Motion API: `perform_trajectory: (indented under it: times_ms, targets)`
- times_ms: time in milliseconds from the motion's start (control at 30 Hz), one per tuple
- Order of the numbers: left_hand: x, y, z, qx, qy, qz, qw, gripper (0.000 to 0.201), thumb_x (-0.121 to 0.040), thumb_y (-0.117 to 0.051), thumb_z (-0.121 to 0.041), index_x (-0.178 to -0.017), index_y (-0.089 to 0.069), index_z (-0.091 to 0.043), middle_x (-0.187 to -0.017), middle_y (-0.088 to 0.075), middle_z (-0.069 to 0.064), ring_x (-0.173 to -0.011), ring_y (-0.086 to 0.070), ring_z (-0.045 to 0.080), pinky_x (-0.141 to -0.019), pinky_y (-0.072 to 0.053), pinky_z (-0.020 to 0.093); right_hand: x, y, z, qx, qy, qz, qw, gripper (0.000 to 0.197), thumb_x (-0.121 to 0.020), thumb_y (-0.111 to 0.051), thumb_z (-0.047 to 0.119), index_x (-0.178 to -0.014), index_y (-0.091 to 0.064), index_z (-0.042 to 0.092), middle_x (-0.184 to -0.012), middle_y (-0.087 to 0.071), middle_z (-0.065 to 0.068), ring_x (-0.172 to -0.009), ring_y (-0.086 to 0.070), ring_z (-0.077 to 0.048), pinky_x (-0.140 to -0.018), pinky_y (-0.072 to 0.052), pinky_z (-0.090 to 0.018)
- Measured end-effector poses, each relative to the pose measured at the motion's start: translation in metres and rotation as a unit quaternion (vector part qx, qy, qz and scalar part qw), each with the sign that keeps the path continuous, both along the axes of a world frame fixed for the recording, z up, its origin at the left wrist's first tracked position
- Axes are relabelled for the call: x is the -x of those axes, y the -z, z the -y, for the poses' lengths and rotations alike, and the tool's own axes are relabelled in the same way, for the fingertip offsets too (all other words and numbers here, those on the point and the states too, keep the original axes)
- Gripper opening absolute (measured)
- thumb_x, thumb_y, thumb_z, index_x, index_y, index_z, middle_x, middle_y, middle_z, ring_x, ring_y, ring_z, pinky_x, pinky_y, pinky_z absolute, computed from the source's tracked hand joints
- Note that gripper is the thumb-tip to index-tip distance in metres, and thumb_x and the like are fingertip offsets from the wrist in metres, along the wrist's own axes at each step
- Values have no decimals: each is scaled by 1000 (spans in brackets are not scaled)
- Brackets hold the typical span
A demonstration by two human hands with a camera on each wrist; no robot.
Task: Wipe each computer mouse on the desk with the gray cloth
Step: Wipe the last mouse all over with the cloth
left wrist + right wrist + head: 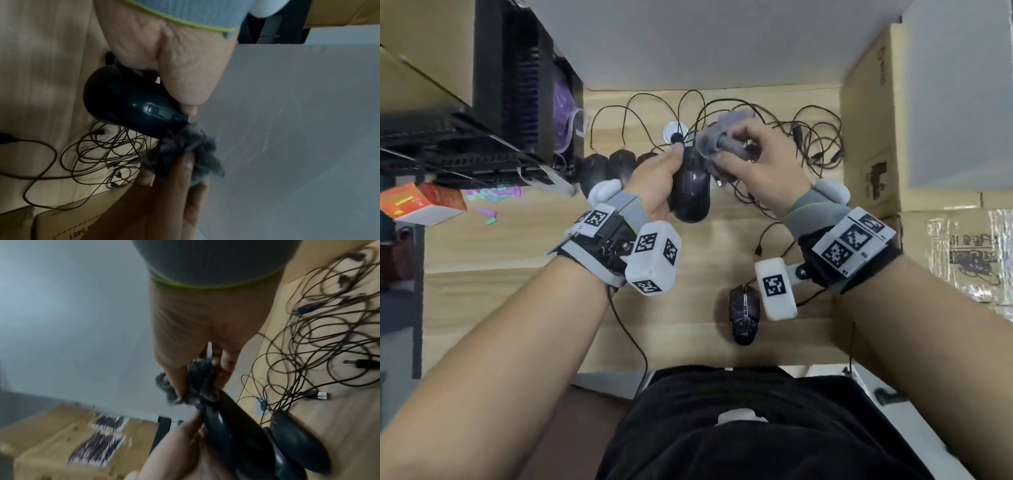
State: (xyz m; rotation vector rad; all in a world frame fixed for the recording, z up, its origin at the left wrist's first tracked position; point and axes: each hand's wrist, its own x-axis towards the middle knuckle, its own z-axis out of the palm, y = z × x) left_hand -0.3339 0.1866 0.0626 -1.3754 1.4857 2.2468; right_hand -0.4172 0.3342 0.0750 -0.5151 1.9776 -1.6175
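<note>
Lying nearest the person on the pale wood-grain bench [482, 246] is a dark patterned mouse [744, 314], angular and mottled, just beside the white tracker block on the right wrist. Further out, the left hand [654, 178] has its grip curled round a glossy black mouse [691, 192], rounded and smooth, held up off the bench with its nose pointing away. The right hand [756, 164] has its grip bunched on the gray cloth [717, 137], a fuzzy, crumpled wad pressed against the front end of that held mouse. To the left of the hands, more black mice [606, 168] sit in a row on the bench, their rounded backs side by side. Beyond and to the right, thin dark cables [815, 137] sprawl in loose tangled loops, with USB plugs among them. A brown cardboard box [873, 144] stands at the right edge, a black computer case [517, 78] at the left, and a plain gray wall [722, 41] closes the far side.
</note>
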Motion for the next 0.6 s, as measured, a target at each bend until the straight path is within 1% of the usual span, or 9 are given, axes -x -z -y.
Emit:
perform_trajectory:
  times_ms: [67, 100, 200, 267, 333, 400, 433, 500, 600]
  targets:
    - [7, 11, 2, 10, 11, 8, 1000, 23, -108, -44, -19, -113, -63, -9, -78, -77, 0, -73, -73, 13, -79, -61, 33, 2, 9, 8, -83, -105, -92, 987, 17, -76, -79, 16, -88, -67, 18, -86, -62, 5, -69, -58, -1, -68, -50, -19]
    - [9, 14, 2, 17, 17, 6, 1000, 24, -108, -46, -21, -115, -63, -6, -82, -77, 2, -76, -73, 15, -77, -61, 32, 4, 17, 9, -128, -125, -106, 978, 18, -74, -80, 19, -88, -69, 21, -88, -64, 4, -70, -59, 0, -68, -50, -18]
    - [15, 21, 5, 19, 30, 32, 999, 32, -104, -55, -34, -114, -70, -8, -102, -77, 11, -93, -74, 23, -85, -60, 38, 20, 45, 6, -241, -47, -25, 969, 22, -74, -70, 25, -94, -61, 21, -86, -69, -2, -71, -68, -19, -69, -58, -37]
    - [22, 30, 12, 15, 15, 51, 998, 35, -103, -56, -37, -119, -70, -9, -113, -74, 14, -103, -72, 29, -93, -58, 43, 26, 60, 6, -283, -34, 48, 957, 21, -76, -60, 32, -95, -57, 22, -83, -69, -1, -74, -68, -19, -64, -56, -39]
    - [27, 41, 15, 19, 14, 58, 998, 34, -103, -56, -35, -119, -70, -9, -117, -73, 15, -109, -70, 31, -99, -55, 48, 20, 71, 5, -276, -84, 107, 951, 23, -77, -57, 39, -94, -62, 24, -87, -71, -4, -74, -69, -14, -65, -54, -38]
    - [31, 55, 14, 16, 32, 67, 997, 27, -102, -58, -36, -109, -73, -14, -113, -75, 14, -107, -72, 32, -100, -54, 51, 8, 81, 5, -229, -119, 169, 951, 29, -80, -66, 47, -97, -65, 23, -89, -73, -7, -78, -70, -20, -71, -55, -37]
    - [33, 64, 13, 11, 48, 71, 996, 28, -99, -59, -38, -107, -73, -15, -113, -75, 13, -106, -72, 32, -100, -54, 51, 3, 86, 5, -212, -118, 195, 950, 39, -77, -72, 52, -98, -65, 20, -86, -74, -7, -77, -71, -23, -70, -56, -38]
    - [34, 77, 5, 9, 84, 79, 993, 40, -93, -62, -43, -119, -71, -14, -120, -73, 13, -114, -68, 33, -104, -52, 51, 0, 96, 3, -219, -100, 198, 950, 44, -72, -76, 58, -88, -66, 18, -76, -73, -4, -66, -69, -21, -63, -54, -36]
    - [34, 72, -4, 31, 142, 97, 985, 41, -102, -56, -35, -137, -61, -15, -138, -63, 8, -128, -57, 25, -110, -46, 45, 7, 112, 1, -291, -110, 194, 930, 44, -73, -75, 57, -75, -64, 15, -68, -71, -7, -57, -62, -18, -61, -49, -33]
